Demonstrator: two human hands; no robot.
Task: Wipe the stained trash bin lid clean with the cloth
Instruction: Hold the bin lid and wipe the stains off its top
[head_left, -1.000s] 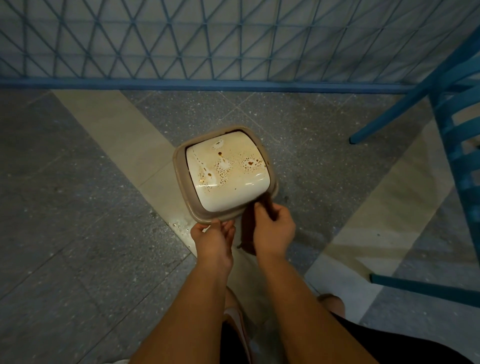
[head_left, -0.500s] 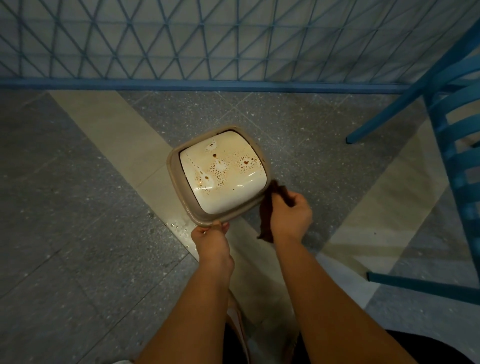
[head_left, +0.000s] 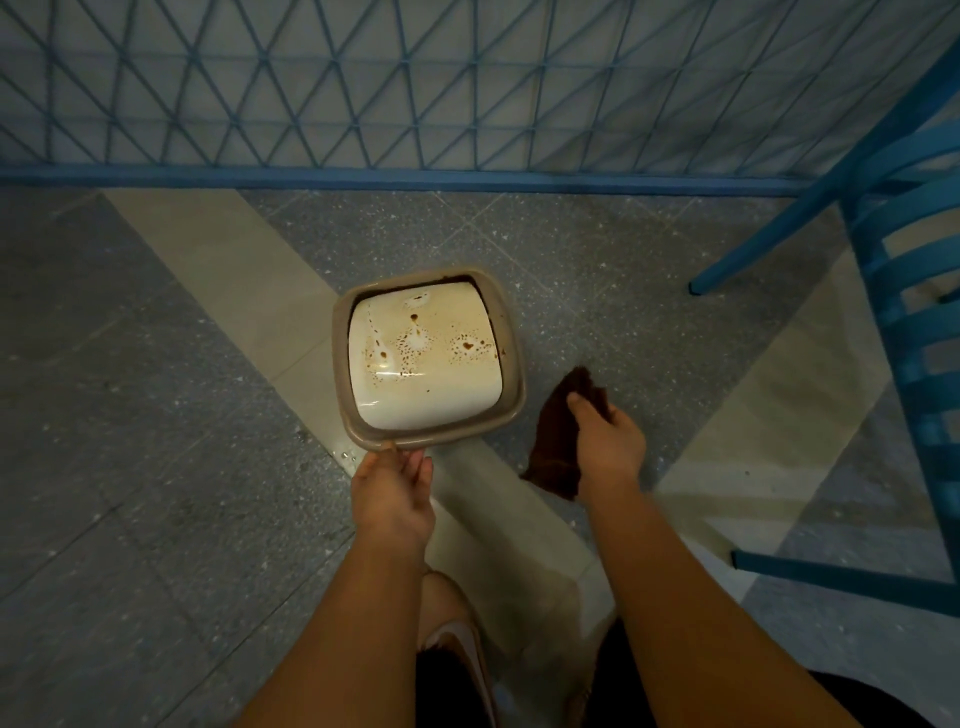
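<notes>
Bare forearms and hands; dark shorts; a pink shoe.

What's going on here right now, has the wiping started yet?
Not yet, by the look of it. The left hand holds the near rim of the trash bin lid, whose cream panel is still spotted with brown stains. The right hand grips a dark brown cloth off to the lid's right, clear of it, above the floor. A blue chair stands at the right.
</notes>
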